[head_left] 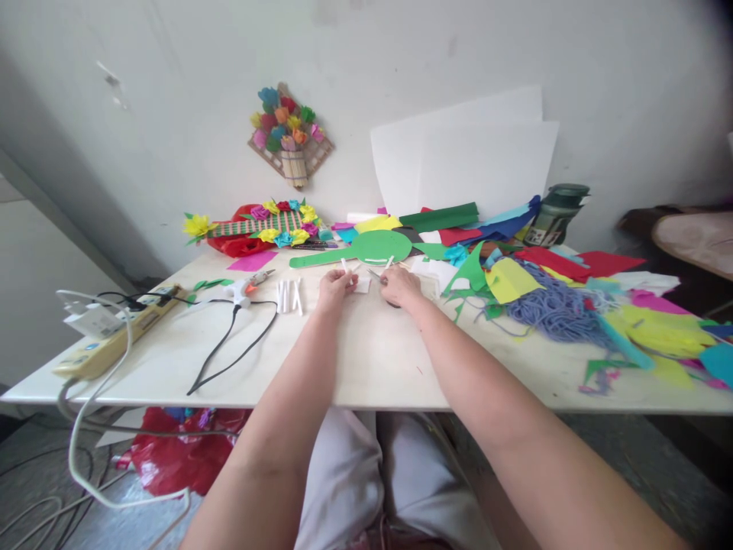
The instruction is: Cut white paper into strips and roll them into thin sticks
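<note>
My left hand [337,289] is closed on a thin white stick [344,264] that pokes up past its fingertips. Facing it, my right hand [401,286] grips a pair of scissors [373,274], whose tips point left towards the left hand. Between the hands lies a small white piece [363,286] on the table. Just beyond them is a green round shape with a long handle [381,246], and a white strip lies along its near edge. Several short white sticks [289,296] lie in a row left of my left hand.
A glue gun [243,289] with a black cord and a power strip [114,336] occupy the left side. Behind lies a flower-decorated craft guitar [257,227]. Coloured paper, purple yarn [561,309] and a dark bottle [557,214] crowd the right. White sheets [463,164] lean on the wall.
</note>
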Motion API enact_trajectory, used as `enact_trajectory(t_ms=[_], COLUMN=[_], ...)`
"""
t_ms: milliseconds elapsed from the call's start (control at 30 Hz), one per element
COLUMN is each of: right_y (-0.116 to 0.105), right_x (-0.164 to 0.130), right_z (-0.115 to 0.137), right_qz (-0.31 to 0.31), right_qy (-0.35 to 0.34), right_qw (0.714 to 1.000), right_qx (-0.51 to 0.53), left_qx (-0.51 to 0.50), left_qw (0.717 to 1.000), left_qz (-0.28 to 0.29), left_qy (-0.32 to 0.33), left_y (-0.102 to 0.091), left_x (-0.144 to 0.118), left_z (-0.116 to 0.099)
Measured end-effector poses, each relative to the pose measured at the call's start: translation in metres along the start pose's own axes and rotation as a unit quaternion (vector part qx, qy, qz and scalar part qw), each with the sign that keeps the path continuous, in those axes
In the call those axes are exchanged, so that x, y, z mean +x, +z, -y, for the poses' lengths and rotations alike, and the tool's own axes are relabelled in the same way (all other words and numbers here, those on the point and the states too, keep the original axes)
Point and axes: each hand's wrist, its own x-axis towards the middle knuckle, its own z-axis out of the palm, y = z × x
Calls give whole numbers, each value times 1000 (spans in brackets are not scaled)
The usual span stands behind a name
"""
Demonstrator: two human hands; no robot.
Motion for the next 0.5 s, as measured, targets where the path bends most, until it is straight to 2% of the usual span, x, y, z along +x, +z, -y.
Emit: enact_trajectory(t_ms=[133,267,367,500], right_y=[-4,-13,-26,-37], right_x=[1,4,7,10], right_z=[-5,-17,-32,-53], right_qz=[0,-39,-59,-29], right_qy=[47,100,158,218], right_qw=[998,993,986,975], right_qx=[28,55,4,-44], left_qx=[12,26,37,50], left_qw=[1000,999,999,999], left_qz=[12,8,-2,-5], left_qy=[-17,-17,-13,-11], left_y=[0,-1,0,1], left_x=[-3,-2,0,0], left_z=[-2,-3,-3,-3])
